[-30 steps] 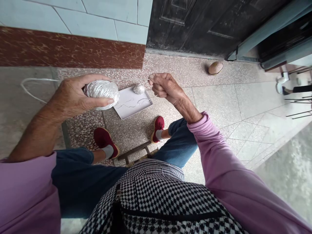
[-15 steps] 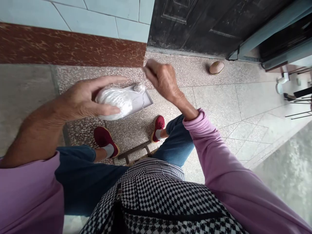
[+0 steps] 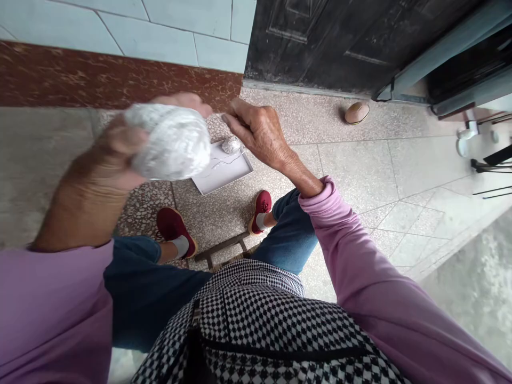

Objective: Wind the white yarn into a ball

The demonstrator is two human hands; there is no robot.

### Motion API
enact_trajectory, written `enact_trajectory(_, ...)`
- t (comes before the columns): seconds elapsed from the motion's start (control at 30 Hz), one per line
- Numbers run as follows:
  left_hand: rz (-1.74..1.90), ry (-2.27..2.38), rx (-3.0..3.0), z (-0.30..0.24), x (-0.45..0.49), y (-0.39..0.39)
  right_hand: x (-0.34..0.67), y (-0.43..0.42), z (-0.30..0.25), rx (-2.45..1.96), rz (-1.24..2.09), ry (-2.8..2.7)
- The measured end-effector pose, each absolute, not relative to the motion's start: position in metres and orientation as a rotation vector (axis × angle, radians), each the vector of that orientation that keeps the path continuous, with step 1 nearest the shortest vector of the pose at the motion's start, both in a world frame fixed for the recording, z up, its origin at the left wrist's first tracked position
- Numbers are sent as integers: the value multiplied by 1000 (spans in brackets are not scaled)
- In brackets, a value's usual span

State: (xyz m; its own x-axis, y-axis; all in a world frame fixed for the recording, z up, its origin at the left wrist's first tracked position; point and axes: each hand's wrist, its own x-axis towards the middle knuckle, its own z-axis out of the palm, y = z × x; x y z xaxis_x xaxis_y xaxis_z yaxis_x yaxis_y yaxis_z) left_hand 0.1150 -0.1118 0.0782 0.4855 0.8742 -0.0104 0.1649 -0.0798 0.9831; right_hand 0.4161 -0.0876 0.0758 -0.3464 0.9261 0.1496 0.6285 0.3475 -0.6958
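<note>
A large white ball of yarn (image 3: 172,144) fills my left hand (image 3: 118,146), whose fingers wrap round its far side and are partly hidden behind it. My right hand (image 3: 260,130) is closed in a pinch just to the right of the ball, apart from it. Whatever lies between those fingertips is too small to make out. Below the hands, a shallow white tray (image 3: 222,178) rests on the floor. A smaller white ball of yarn (image 3: 231,144) sits at its far edge, with a loose thread lying across the tray.
My red shoes (image 3: 172,226) stand on the speckled floor near the tray. Ahead are a tiled wall (image 3: 168,32) with a brown base and a dark door (image 3: 320,48). A rounded tan object (image 3: 357,112) lies by the door. Chair-like legs show at the far right.
My left hand has turned and risen with the large yarn ball, which now looks bigger and further left. More of the tray shows. My right hand has shifted slightly left, still pinched.
</note>
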Motion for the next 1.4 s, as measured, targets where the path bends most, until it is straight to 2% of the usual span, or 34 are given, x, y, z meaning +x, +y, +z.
enact_trajectory(0.1,761,802,1286,82,140,-125,401,-103,97,-1193,878,-2098)
enact_trajectory(0.33,622,969,1378,79,136,-133,406,-115,114,-1048,1179,-2004)
enact_trajectory(0.5,597,1008,1514,78,136,-132,406,-110,103,-1054,1381,-1841)
enact_trajectory(0.73,849,1158,1890,84,131,-140,408,-102,82,-1189,1804,-1596)
enact_trajectory(1.1,623,1100,1495,80,127,-140,425,-105,102,-1070,1237,-1941)
enact_trajectory(1.27,693,1101,1298,99,128,-164,443,-106,115,-988,984,-1910)
enact_trajectory(1.33,743,1130,1308,110,127,-176,444,-119,124,-895,1193,-1804)
enact_trajectory(1.4,760,1147,1323,113,124,-181,441,-143,133,-748,1741,-1760)
